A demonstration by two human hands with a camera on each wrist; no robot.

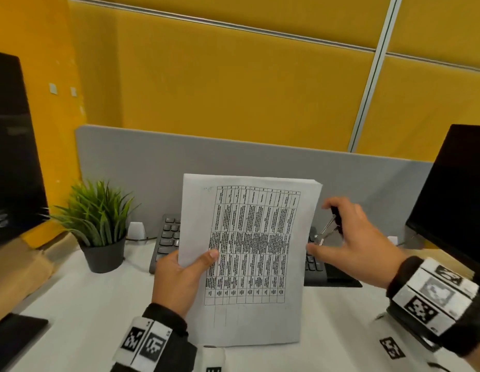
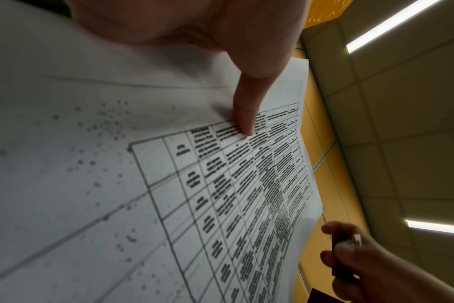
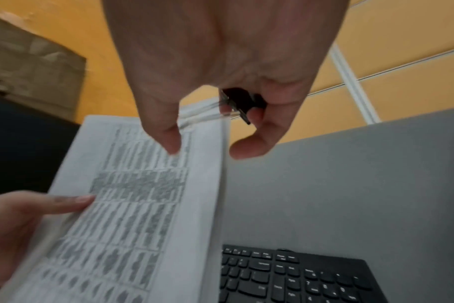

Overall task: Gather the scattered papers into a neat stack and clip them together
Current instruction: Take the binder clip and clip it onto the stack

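flat paper stack (image 1: 249, 259), black-bodied wire-handled binder clip (image 1: 330, 226)

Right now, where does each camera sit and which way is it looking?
Head: above the desk, looking forward and down at the paper stack; left hand, right hand show.
Left wrist: under the left hand, looking up along the stack at the ceiling.
Right wrist: along the fingers pinching the binder clip.
All share the stack.
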